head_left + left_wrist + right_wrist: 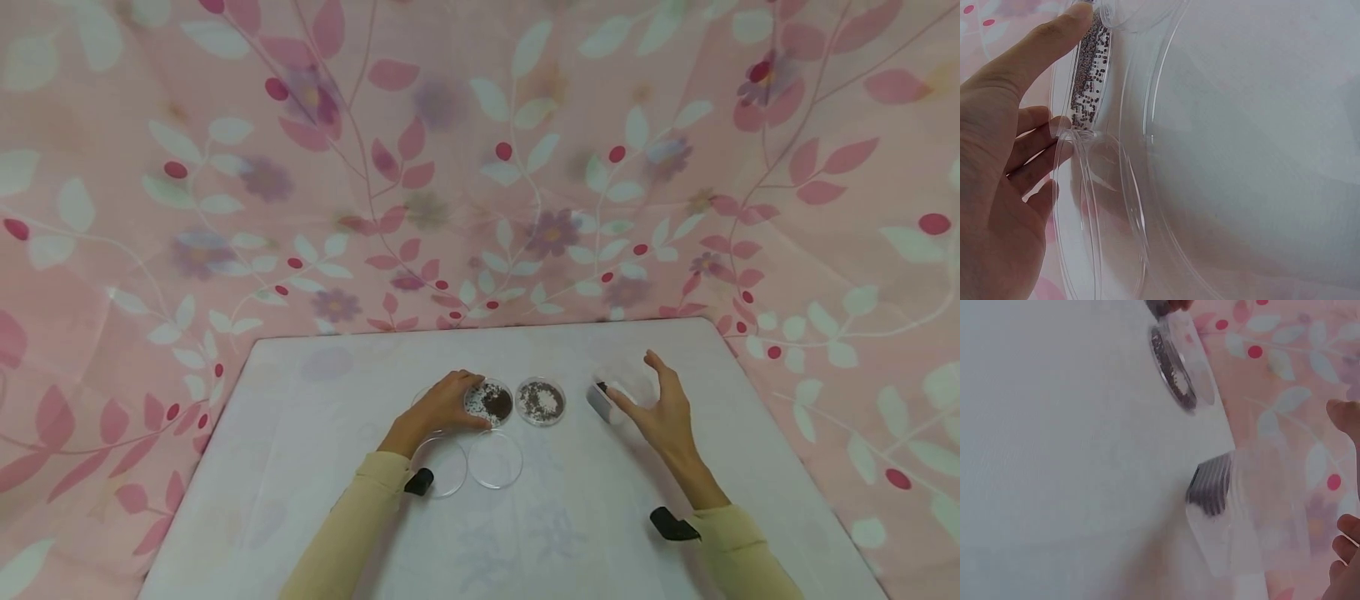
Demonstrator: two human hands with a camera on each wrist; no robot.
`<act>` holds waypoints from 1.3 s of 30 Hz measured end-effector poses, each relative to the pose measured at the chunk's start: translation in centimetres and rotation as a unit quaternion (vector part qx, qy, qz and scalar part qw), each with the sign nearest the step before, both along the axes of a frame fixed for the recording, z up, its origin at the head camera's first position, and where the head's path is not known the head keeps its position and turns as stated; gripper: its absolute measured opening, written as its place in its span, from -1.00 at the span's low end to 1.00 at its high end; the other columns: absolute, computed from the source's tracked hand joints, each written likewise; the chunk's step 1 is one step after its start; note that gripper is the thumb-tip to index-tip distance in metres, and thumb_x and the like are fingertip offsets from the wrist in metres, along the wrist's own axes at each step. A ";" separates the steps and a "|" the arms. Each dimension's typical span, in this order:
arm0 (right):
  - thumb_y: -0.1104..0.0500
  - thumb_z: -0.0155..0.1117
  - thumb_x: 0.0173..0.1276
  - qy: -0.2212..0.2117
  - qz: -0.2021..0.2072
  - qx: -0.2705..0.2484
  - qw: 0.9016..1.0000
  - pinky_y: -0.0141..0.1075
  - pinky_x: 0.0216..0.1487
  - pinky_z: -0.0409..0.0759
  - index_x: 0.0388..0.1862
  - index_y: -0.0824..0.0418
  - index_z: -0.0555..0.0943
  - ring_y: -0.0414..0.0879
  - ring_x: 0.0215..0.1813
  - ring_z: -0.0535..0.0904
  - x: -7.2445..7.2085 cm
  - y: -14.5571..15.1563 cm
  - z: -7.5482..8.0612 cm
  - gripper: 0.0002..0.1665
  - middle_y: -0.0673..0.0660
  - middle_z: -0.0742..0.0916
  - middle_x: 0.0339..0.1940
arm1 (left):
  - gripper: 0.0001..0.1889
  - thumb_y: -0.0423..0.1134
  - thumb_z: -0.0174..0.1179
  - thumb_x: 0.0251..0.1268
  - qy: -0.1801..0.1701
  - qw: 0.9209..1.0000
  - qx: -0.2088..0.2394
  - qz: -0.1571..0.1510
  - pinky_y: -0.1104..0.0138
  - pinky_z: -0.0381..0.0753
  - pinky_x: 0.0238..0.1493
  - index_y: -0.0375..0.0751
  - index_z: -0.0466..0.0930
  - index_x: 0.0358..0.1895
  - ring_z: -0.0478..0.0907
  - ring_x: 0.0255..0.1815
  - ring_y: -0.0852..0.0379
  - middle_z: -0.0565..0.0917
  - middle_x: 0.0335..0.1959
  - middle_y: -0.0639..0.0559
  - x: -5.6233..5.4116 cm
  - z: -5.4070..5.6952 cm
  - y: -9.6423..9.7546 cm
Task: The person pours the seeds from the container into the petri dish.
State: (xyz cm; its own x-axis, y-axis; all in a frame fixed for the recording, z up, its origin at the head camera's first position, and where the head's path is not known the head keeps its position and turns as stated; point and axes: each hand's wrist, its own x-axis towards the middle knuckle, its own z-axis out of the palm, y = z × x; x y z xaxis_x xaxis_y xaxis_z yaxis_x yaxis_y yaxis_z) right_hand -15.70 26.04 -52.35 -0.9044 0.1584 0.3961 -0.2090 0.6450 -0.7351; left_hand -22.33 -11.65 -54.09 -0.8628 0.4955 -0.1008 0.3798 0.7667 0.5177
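Observation:
My left hand [441, 406] holds a clear petri dish [497, 402] of dark and white grains, thumb on the near edge and fingers on the far side. In the left wrist view, small dark beads [1088, 75] show through the dish's side. Just right of it is a second petri dish [540, 402], with white grains heaped over dark ones. My right hand [667, 414] is spread beside a clear plastic container [600, 403]. Dark material lies in one end of this ribbed container, and the right wrist view shows fingers [1346, 540] apart from its wall.
Two empty clear dishes, one at left [442, 468] and one at right [496, 460], lie nearer me. Another clear rim is partly hidden behind my left hand. The white-covered table [300, 467] ends at a pink floral cloth [480, 208] behind.

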 end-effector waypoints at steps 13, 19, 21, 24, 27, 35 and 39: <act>0.11 0.63 -0.03 0.089 0.073 0.077 0.990 0.14 0.21 0.47 0.42 0.27 0.36 0.18 0.29 0.48 0.3 -5.6 1.7 0.03 0.30 0.59 0.24 | -0.04 0.28 0.48 -0.14 -0.004 1.000 -0.005 0.000 0.05 0.36 0.45 -0.02 0.39 0.40 0.35 0.43 0.00 0.46 0.37 -0.02 0.0 -0.1 0.1; 0.10 0.63 -0.02 0.065 0.123 0.101 0.985 0.10 0.15 0.53 0.38 0.27 0.40 0.15 0.21 0.54 1.4 -8.5 0.7 -0.02 0.25 0.64 0.17 | -0.05 0.28 0.48 -0.14 -0.003 1.000 0.002 -0.002 0.05 0.36 0.45 -0.04 0.40 0.39 0.35 0.42 -0.01 0.47 0.36 -0.02 -0.1 -0.2 0.1; 0.06 0.62 -0.01 0.053 0.136 0.116 0.982 0.06 0.16 0.56 0.36 0.28 0.42 0.12 0.19 0.56 1.8 -9.5 0.3 -0.05 0.23 0.65 0.16 | -0.05 0.28 0.48 -0.13 -0.002 1.000 0.003 -0.002 0.05 0.36 0.45 -0.04 0.40 0.39 0.35 0.42 -0.01 0.47 0.36 -0.02 -0.1 -0.3 0.1; 0.00 0.62 -0.01 0.035 0.158 0.139 0.977 0.01 0.19 0.57 0.32 0.27 0.46 0.08 0.19 0.57 2.4 -10.9 -0.4 -0.07 0.21 0.65 0.14 | -0.05 0.28 0.48 -0.14 0.001 1.000 0.001 -0.003 0.05 0.36 0.45 -0.04 0.40 0.39 0.35 0.42 -0.01 0.47 0.36 -0.03 -0.2 -0.3 0.1; -0.06 0.62 -0.02 0.021 0.180 0.161 0.970 -0.03 0.16 0.61 0.30 0.25 0.49 0.05 0.18 0.58 3.0 -12.3 -1.2 -0.08 0.18 0.64 0.14 | -0.04 0.28 0.48 -0.14 0.004 1.000 -0.002 -0.004 0.05 0.36 0.45 -0.04 0.40 0.39 0.36 0.42 -0.01 0.47 0.36 -0.03 -0.2 -0.3 0.2; -0.28 0.52 0.02 -0.049 0.212 0.186 0.958 -0.07 0.22 0.57 0.36 0.15 0.45 0.00 0.26 0.53 4.5 -14.9 -2.7 -0.01 0.09 0.61 0.21 | -0.05 0.27 0.48 -0.13 0.018 1.000 0.000 -0.012 0.04 0.38 0.43 -0.09 0.41 0.38 0.38 0.40 -0.03 0.49 0.35 -0.06 -0.2 -0.1 0.1; -0.37 0.49 -0.03 -0.072 0.221 0.184 0.955 -0.07 0.26 0.54 0.37 0.13 0.45 0.01 0.30 0.51 5.1 -15.6 -3.2 0.06 0.08 0.59 0.28 | -0.06 0.23 0.50 -0.13 0.023 1.000 0.006 -0.017 0.04 0.39 0.42 -0.13 0.42 0.37 0.39 0.38 -0.05 0.50 0.33 -0.08 -0.2 0.1 -0.1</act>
State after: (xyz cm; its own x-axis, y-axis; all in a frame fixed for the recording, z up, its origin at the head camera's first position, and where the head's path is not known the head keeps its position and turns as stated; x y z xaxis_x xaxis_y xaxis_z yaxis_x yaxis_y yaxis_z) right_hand -10.57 10.47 -55.51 -0.9000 -0.3780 0.2171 -0.4345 0.7368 -0.5180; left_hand -22.48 -11.76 -54.03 -0.8493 0.5249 -0.0560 0.4282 0.7471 0.5084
